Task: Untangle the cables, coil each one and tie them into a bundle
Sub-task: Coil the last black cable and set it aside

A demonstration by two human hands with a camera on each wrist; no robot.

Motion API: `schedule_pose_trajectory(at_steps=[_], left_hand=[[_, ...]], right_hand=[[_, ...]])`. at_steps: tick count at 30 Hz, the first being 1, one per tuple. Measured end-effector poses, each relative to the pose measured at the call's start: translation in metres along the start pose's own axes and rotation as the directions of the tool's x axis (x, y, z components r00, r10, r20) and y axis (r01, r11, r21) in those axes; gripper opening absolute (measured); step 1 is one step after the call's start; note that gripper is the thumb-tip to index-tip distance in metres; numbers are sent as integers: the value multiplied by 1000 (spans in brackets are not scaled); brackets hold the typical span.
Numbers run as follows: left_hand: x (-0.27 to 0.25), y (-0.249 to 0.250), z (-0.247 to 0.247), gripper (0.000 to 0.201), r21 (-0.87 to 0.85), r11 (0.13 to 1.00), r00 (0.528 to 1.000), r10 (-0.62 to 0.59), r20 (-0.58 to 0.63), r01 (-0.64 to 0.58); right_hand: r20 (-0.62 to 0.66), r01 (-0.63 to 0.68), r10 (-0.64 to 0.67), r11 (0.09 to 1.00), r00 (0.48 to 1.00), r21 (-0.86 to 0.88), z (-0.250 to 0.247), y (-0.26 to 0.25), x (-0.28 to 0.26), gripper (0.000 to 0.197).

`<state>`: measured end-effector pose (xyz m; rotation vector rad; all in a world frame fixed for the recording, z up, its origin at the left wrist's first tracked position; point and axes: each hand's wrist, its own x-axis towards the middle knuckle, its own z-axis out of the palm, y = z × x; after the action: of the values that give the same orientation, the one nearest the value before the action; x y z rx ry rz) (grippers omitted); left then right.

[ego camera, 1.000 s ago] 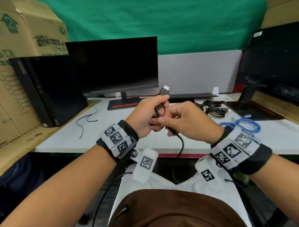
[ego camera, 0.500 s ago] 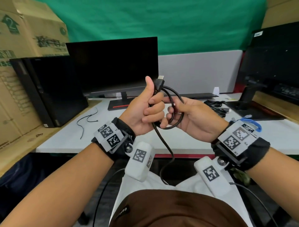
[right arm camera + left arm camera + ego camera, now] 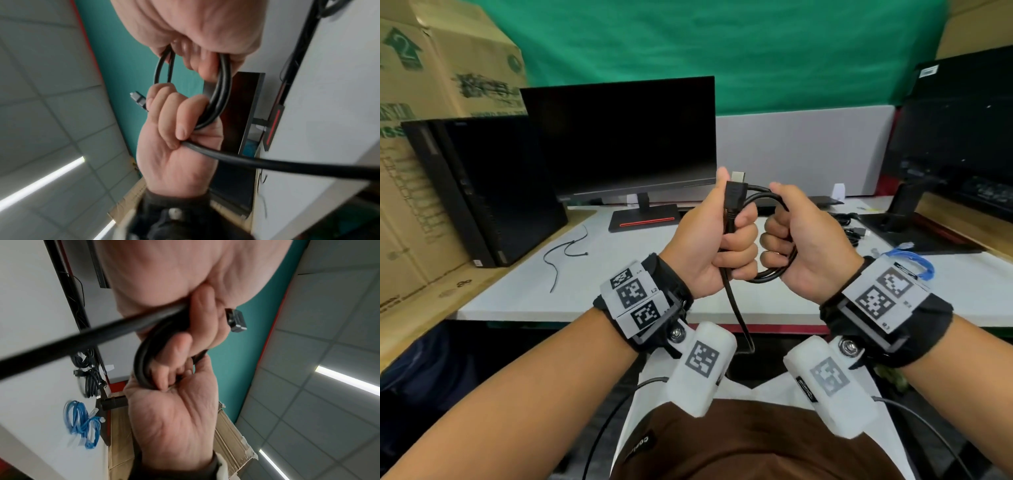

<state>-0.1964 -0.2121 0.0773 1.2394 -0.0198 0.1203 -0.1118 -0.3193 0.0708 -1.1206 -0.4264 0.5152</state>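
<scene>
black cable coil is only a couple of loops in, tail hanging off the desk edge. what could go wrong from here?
1. The loops of the black cable are pinned only by the left hand and right hand; regripping for the next turn could let them spring open.
2. The long tail runs down past the desk edge and may snag or twist out of sight.
3. The cable ties lie far left, so reaching one means holding the coil one-handed.

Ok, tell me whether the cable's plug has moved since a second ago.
Yes. In the head view the plug, gripped by the left hand, now sits higher, in front of the monitor's lower right corner; earlier it showed below that screen edge.
</scene>
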Motion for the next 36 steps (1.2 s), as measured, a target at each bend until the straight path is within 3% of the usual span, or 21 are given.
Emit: schedule_pose_trajectory(at_steps=[3,6,10,12,14,18,21,26,28,31,34,36], left_hand=[[-1,7,-2,69,67,997,989,-19,-144,29],[-2,11,-6,67,61,996,973,-51,-225,66],[-2,12,-1,53,77,991,973,-93,-210,111],[-3,12,2,54,114,985,976,-107,-189,131],[-5,11,3,63,142,979,979,-124,-163,148],[-4,6,8,52,104,984,980,-127,-151,143],[-2,1,13,63,65,994,984,-80,-161,92],[-2,2,11,67,140,989,967,-2,-255,39],[-2,4,8,66,171,984,955,-1,-296,54],[-2,4,7,63,200,978,946,17,-323,51],[-2,3,10,63,213,977,959,32,-282,30],[-2,2,12,63,193,981,973,48,-227,-3]], right_hand=[[95,196,-177,945,980,-264,2,0,0,42],[256,414,-333,815,907,-406,3,5,-2,35],[326,665,-582,614,745,-426,3,9,-5,8],[349,730,-648,527,677,-435,0,11,-5,16],[355,747,-673,475,649,-466,-3,11,-5,27],[335,722,-666,465,667,-512,-5,6,-4,42],[259,722,-722,456,642,-520,-2,0,-2,53],[270,675,-644,540,716,-503,-3,0,1,45],[306,617,-543,605,782,-503,-2,3,1,36],[267,485,-411,802,872,-348,1,1,1,24],[226,411,-364,887,903,-213,4,-7,0,11],[176,361,-333,918,926,-164,3,-11,2,17]])
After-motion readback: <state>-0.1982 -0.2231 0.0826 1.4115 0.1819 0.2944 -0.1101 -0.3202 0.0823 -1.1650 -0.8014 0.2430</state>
